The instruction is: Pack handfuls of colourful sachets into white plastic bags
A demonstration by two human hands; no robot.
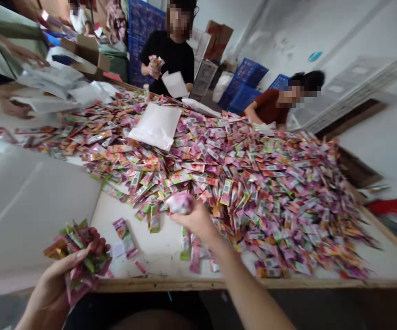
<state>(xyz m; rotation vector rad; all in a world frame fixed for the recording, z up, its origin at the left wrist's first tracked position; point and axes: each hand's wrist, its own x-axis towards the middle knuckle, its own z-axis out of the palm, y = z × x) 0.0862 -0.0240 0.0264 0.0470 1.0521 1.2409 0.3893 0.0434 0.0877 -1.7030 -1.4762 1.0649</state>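
Observation:
A thick bunch of small colourful packets (78,250) is gripped in my left hand (59,272), above the table's front edge at the left. My right hand (200,222) is closed around a pink and white packet (179,202), blurred by motion, near the front of the heap. The heap of packets (246,183), mostly pink, purple and green with barcodes on some, spreads across the table (140,240). A few loose packets (125,237) lie between my hands. On top of the heap rests a white pouch (157,125).
Across the heap a person in black (167,55) holds packets and a white pouch. Another person (276,107) leans over at the right. A large white sheet-like surface (36,206) stands at my left. Blue crates (243,82) and an open cardboard box (85,55) are behind.

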